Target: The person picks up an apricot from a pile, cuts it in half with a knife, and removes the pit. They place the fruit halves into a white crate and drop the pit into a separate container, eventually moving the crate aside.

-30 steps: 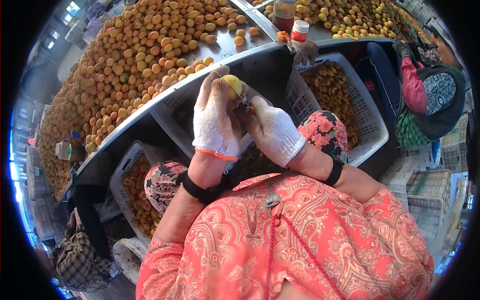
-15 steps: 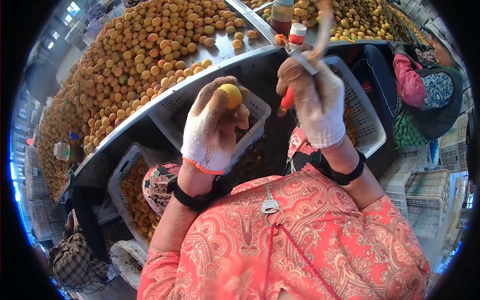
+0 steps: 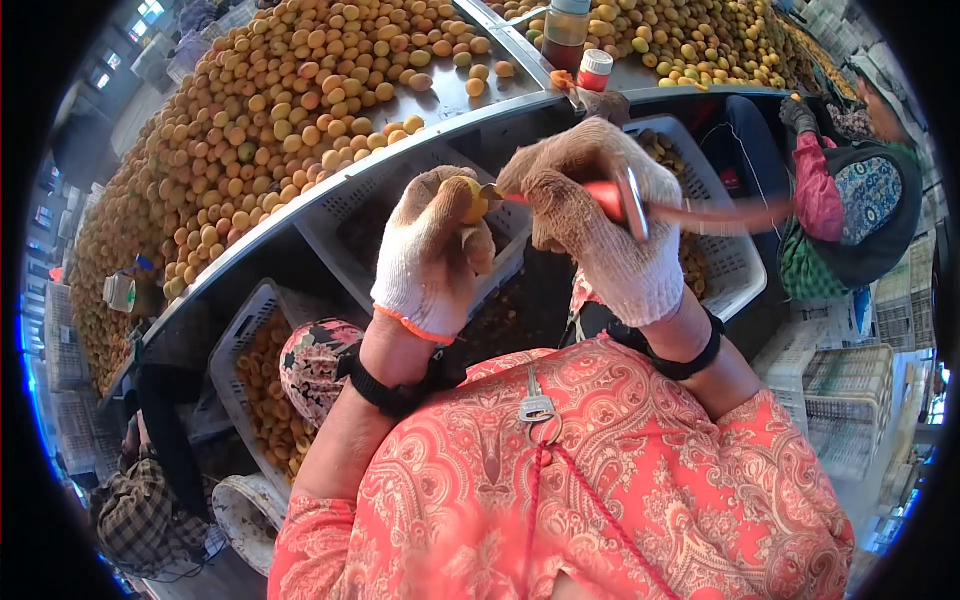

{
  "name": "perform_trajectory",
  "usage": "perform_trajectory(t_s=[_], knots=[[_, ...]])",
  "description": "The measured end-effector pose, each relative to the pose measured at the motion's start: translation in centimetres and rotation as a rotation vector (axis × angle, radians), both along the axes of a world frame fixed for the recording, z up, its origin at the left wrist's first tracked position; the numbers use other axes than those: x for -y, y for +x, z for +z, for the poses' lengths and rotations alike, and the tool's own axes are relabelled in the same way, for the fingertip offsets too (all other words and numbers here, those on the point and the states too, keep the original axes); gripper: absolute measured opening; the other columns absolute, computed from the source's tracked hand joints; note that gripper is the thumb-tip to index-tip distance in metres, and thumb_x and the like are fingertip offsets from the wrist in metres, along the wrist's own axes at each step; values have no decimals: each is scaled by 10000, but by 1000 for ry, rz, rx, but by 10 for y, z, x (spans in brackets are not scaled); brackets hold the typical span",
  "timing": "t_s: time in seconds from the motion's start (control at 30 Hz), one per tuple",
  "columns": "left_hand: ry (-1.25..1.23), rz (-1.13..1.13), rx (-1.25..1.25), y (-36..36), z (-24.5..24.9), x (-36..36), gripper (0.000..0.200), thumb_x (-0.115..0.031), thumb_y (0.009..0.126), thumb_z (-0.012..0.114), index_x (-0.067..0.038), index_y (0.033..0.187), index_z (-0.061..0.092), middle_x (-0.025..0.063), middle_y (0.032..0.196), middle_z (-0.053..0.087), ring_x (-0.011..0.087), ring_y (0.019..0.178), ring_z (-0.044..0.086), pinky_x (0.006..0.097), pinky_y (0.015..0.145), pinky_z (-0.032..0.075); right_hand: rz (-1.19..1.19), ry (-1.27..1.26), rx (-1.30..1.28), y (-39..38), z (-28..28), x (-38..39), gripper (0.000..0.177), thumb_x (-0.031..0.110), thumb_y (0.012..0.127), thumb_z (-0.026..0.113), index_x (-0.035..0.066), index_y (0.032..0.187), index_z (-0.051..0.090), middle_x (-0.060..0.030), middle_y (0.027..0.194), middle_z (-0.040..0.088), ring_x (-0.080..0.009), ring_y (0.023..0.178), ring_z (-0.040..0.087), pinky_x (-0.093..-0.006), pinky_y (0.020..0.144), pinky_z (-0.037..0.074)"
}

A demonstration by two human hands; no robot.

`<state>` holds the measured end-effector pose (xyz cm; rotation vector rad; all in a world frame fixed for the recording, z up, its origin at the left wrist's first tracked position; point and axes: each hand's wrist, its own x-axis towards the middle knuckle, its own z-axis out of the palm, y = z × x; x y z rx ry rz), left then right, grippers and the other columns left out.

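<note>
My left hand [image 3: 428, 250], in a brown-and-white knit glove, pinches a yellow apricot [image 3: 474, 207] between thumb and fingers. Most of the fruit is covered by the glove. My right hand [image 3: 615, 220], gloved alike, is closed around a red-handled knife [image 3: 603, 196]. The short metal tip points left and meets the apricot's right side. A shiny metal piece and a blurred reddish-brown strip stick out at the other end of the handle. Both hands are raised in front of my chest, over a light plastic crate [image 3: 508, 272].
Apricots [image 3: 300, 110] are heaped on a metal table [image 3: 445, 92] ahead. A red jar with a white lid [image 3: 595, 70] and a bottle [image 3: 565, 40] stand there. Crates flank my knees, the left one [image 3: 225, 365] holding cut apricots. A white bucket [image 3: 228, 505] is lower left. A co-worker [image 3: 850, 200] sits right.
My right hand has come left and turned, bringing the knife from upright to level, with its tip at the apricot. My left hand has shifted slightly, covering more of the fruit.
</note>
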<state>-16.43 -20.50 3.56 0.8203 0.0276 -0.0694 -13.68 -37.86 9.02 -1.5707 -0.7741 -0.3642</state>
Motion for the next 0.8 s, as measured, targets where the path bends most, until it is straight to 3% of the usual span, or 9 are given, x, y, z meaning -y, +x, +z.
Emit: perform_trajectory(t_s=[0.13, 0.4, 0.47, 0.5, 0.6, 0.63, 0.73, 0.77, 0.8], knots=[[-39, 69, -14, 2, 0, 4, 263, -219, 932, 694, -42, 1083, 570, 58, 866, 596, 137, 580, 534, 262, 501, 443, 161, 91, -461, -7, -1, -1, 116, 145, 938, 675, 31, 921, 669, -7, 756, 630, -53, 671, 571, -220, 580, 462], [4, 165, -62, 6, -3, 9, 193, -221, 967, 624, -65, 1060, 559, 20, 869, 569, 100, 630, 546, 229, 459, 391, 248, 8, -104, -8, -25, -14, 72, 70, 921, 652, 1, 941, 654, -87, 796, 650, -165, 671, 639, -291, 602, 508], [85, 165, -138, 7, -9, 5, 192, -200, 988, 601, -46, 1099, 579, 63, 1021, 628, 177, 957, 618, 336, 824, 531, 175, -131, 42, -7, -32, -17, 88, 56, 875, 688, 8, 941, 657, -137, 802, 646, -274, 686, 665, -328, 610, 515], [47, 159, -152, 7, -11, 5, 169, -181, 989, 595, -45, 1088, 582, 63, 1003, 627, 181, 935, 628, 332, 811, 536, 148, -106, 66, -8, -36, -22, 124, 52, 825, 709, 18, 932, 658, -171, 806, 635, -362, 713, 652, -360, 615, 522], [13, 141, -55, 10, -23, 3, 155, -164, 987, 592, -41, 1081, 587, 65, 995, 631, 185, 920, 636, 327, 806, 541, 153, -197, 220, -7, -31, -22, 145, 53, 790, 719, 27, 918, 653, -170, 805, 636, -373, 719, 648, -376, 612, 523], [6, 138, -53, 11, -23, 2, 152, -158, 987, 590, -40, 1081, 591, 65, 984, 635, 184, 902, 641, 322, 798, 544, 140, -360, 205, -7, -35, -18, 353, 340, 976, 582, -8, 984, 643, -117, 932, 677, -252, 826, 701, -309, 732, 538], [79, 91, -70, 12, -21, -4, 169, -118, 965, 589, -43, 1116, 592, 80, 1033, 644, 194, 958, 643, 316, 867, 530, 162, -223, 245, -5, -37, -20, 329, 310, 962, 604, -16, 990, 637, -112, 939, 681, -225, 822, 693, -304, 737, 537], [58, 22, -56, 11, -27, -8, 201, -99, 959, 555, -44, 1151, 582, 81, 1069, 642, 194, 998, 639, 305, 909, 514, 218, -156, 74, -9, -35, -20, 169, 155, 933, 648, -9, 973, 639, -101, 930, 689, -178, 828, 677, -281, 733, 530], [89, 99, -125, 5, -11, 2, 140, -106, 956, 556, -55, 1081, 596, 43, 1005, 613, 126, 825, 613, 247, 644, 505, 122, -92, 96, -9, -35, -28, 100, 69, 846, 693, 7, 918, 661, -167, 805, 644, -323, 698, 665, -335, 608, 523]])
